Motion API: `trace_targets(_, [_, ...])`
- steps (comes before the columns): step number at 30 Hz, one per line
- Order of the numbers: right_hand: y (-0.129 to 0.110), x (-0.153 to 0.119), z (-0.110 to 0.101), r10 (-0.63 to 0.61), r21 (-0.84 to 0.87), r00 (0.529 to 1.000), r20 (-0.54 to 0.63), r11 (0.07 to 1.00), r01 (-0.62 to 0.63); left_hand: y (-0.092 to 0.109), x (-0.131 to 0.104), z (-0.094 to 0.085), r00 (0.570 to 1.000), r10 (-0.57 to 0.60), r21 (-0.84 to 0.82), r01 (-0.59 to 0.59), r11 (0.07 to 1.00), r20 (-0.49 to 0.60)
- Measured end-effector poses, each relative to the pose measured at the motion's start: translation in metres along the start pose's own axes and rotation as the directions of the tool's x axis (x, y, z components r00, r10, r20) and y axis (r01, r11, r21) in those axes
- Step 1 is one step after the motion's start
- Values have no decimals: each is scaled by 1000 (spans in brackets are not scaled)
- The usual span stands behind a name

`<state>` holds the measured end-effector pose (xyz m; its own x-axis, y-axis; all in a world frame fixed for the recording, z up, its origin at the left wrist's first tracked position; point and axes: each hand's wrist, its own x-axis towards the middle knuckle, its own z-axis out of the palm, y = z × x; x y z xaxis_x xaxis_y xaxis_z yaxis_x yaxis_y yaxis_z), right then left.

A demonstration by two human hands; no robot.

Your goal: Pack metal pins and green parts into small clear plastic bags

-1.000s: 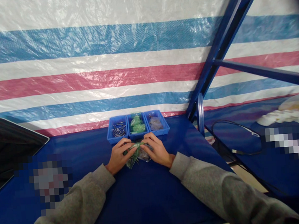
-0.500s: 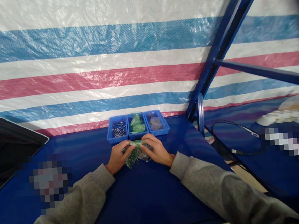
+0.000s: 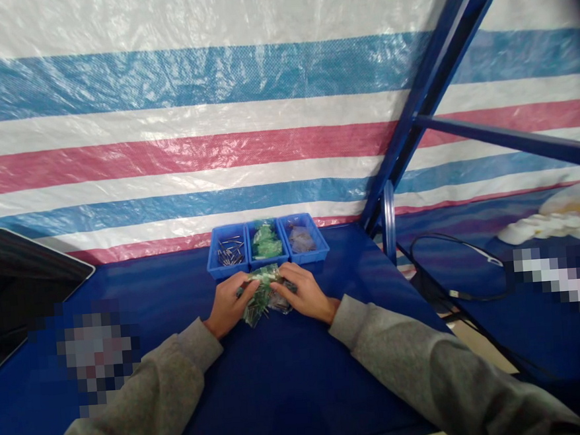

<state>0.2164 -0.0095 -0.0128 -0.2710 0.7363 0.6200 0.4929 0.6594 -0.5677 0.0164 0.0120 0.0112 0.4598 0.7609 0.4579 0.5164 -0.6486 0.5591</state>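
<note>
Between my two hands, in front of the blue bins, is a green plastic bag [image 3: 265, 273]. My left hand [image 3: 230, 304] pinches its left side, and my right hand [image 3: 304, 293] pinches its right side. Below the fingers lie more green packets with thin metal pieces [image 3: 257, 307] and a clear packet [image 3: 279, 302], partly covered by the hands. Just behind stand three joined bins: the left bin [image 3: 216, 265] holds metal pins, the middle bin [image 3: 269, 264] green packets, the right bin [image 3: 322, 245] clear packets.
A dark screen [image 3: 21, 289] with a pale edge stands at the left, near a blurred item [image 3: 95, 350]. A blue metal frame [image 3: 423, 95] rises at the right. Beyond it are a black cable [image 3: 467, 298] and white objects [image 3: 539, 228]. A striped sheet [image 3: 191, 151] hangs behind.
The green bag's upper part has spread out and shows more between my hands. My fingertips have shifted slightly, with the right ones a little lower. The bins have not moved.
</note>
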Motion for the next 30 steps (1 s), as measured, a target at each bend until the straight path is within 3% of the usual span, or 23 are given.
trace_targets(6, [0, -3, 2, 37, 75, 997, -71, 997, -32, -2, 1, 1, 995, -99, -185, 102, 977, 24])
trace_targets(10, [-2, -2, 1, -59, 68, 997, -51, 996, 62, -4, 1, 3, 989, -143, -352, 141, 925, 21])
trace_targets(14, [-2, -2, 1, -93, 72, 995, -37, 993, 96, -6, 1, 4, 987, -160, -418, 157, 895, 27])
trace_targets(18, [0, -3, 2, -71, 60, 995, -68, 995, 76, -6, 0, 1, 989, -129, -386, 145, 911, 66])
trace_targets(23, [0, -2, 1, -25, 43, 995, -95, 999, 29, 0, 2, -3, 997, 25, -170, -13, 985, 72])
trace_targets(30, [-5, 0, -1, -5, 25, 996, -86, 1000, 7, 3, 4, -1, 998, 61, -80, -58, 995, 30])
